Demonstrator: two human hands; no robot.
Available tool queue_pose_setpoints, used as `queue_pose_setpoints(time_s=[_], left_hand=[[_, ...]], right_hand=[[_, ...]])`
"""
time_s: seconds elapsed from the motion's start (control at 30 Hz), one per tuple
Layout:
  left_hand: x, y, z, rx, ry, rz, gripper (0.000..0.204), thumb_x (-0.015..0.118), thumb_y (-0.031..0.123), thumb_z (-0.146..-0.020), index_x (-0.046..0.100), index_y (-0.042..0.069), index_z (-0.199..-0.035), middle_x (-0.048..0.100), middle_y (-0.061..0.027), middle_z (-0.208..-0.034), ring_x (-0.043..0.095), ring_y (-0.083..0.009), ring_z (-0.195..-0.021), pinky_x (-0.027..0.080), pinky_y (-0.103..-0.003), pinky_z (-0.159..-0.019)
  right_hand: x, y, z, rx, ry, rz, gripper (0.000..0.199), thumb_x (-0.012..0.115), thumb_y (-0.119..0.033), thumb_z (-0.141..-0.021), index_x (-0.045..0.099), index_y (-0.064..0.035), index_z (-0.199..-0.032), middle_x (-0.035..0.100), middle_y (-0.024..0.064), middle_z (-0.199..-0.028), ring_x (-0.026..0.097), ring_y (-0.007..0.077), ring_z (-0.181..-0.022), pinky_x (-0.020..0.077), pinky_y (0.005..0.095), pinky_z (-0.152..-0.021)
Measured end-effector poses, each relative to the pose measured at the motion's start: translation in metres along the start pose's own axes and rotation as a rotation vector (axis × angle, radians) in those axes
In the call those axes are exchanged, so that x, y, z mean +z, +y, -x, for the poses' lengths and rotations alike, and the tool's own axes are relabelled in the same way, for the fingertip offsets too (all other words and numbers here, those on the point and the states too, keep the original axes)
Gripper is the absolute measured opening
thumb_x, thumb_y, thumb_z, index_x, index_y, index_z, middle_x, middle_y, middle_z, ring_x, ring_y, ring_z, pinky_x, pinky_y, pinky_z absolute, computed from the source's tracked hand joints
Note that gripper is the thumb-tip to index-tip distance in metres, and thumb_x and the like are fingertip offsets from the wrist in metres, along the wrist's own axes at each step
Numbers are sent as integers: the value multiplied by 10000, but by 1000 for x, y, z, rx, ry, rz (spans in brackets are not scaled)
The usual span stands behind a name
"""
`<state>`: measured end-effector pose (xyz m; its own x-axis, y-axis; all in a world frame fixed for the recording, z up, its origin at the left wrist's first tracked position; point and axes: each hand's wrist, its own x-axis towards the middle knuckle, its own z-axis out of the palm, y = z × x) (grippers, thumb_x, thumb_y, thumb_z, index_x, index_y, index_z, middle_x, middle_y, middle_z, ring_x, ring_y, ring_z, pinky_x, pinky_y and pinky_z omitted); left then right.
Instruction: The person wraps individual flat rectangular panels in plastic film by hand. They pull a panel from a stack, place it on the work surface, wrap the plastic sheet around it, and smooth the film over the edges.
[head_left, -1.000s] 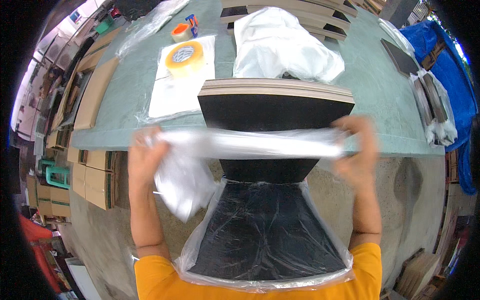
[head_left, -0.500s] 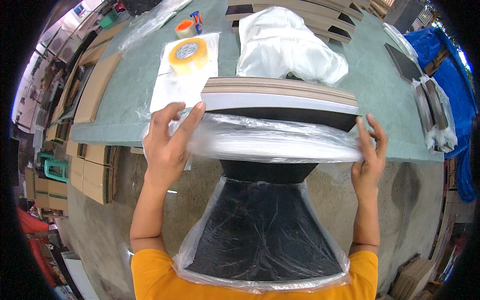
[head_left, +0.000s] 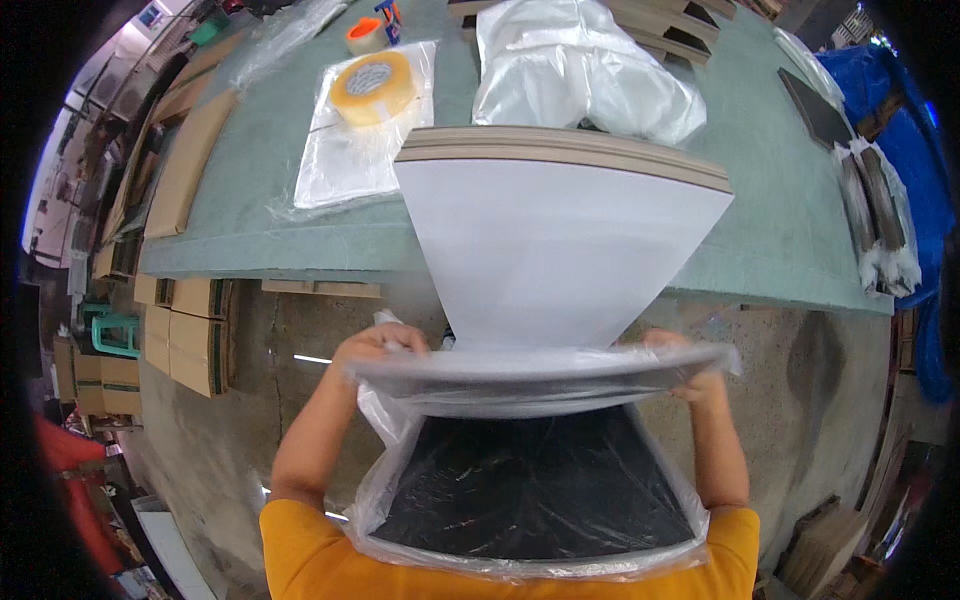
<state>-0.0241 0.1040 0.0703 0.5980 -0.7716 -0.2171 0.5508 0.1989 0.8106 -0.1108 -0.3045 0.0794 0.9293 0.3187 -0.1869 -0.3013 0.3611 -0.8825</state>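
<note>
A stack of flat panels stands tilted between me and the green table point(head_left: 780, 230), its upper part showing a white panel face point(head_left: 560, 250) with tan edges. The lower, black part sits inside a clear plastic bag point(head_left: 530, 480). My left hand point(head_left: 380, 345) grips the bag's rim on the left. My right hand point(head_left: 685, 360) grips the rim on the right. The bag's mouth stretches between both hands, about halfway up the stack.
On the table lie a roll of tan tape point(head_left: 373, 85) on a clear plastic sheet point(head_left: 350, 160), an orange tape roll point(head_left: 365, 35) and a heap of white plastic bags point(head_left: 580, 70). Bagged dark panels point(head_left: 875, 210) rest at the right edge. Cardboard boxes point(head_left: 185, 330) stack under the table's left.
Both hands slid the bag's rim down the stack toward me, from near the top edge to mid-height. The white panel face is now uncovered.
</note>
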Motion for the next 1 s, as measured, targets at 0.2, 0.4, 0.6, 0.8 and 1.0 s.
queue_pose_setpoints(time_s=[0.2, 0.4, 0.6, 0.8, 1.0], left_hand=[[-37, -84, -18, -410, 194, 7, 252, 669, 186, -687, 552, 23, -839, 537, -40, -685, 515, -108, -642, 394, -205, -565], [-12, -51, -24, -11, 574, -1380, 259, 677, 150, -630, 557, 5, -808, 558, -66, -730, 534, -146, -716, 411, -266, -634], [113, 72, 1, 1, -1127, -424, 236, 533, 209, -817, 564, 44, -983, 590, -93, -764, 562, -167, -709, 442, -286, -666], [52, -100, -44, -278, -28, -1001, 199, 579, 220, -770, 544, 33, -829, 589, -116, -755, 562, -218, -680, 431, -332, -638], [118, 9, -99, 286, 353, -754, 287, 586, 233, -781, 497, 21, -953, 560, -79, -855, 525, -163, -813, 402, -294, -706]], right_hand=[[-74, 166, -6, 242, 531, 654, 138, 460, -86, -660, 550, 3, -713, 567, 58, -677, 526, 182, -622, 407, 293, -572], [-24, 64, -14, 77, 610, 1044, 154, 510, -108, -733, 579, 11, -803, 598, 88, -744, 550, 182, -695, 429, 305, -642], [78, -62, 12, -157, -1328, 142, 486, 460, -326, -837, 427, 13, -1184, 359, 203, -1271, 344, 288, -1189, 275, 406, -948], [42, 90, -9, 297, -624, 1076, 642, 397, -451, -847, 254, -12, -1293, 242, 187, -1339, 216, 297, -1248, 145, 402, -1013], [99, -11, -68, 420, -693, 974, 566, 458, -470, -816, 472, 23, -1094, 505, 194, -1067, 487, 289, -983, 376, 343, -843]])
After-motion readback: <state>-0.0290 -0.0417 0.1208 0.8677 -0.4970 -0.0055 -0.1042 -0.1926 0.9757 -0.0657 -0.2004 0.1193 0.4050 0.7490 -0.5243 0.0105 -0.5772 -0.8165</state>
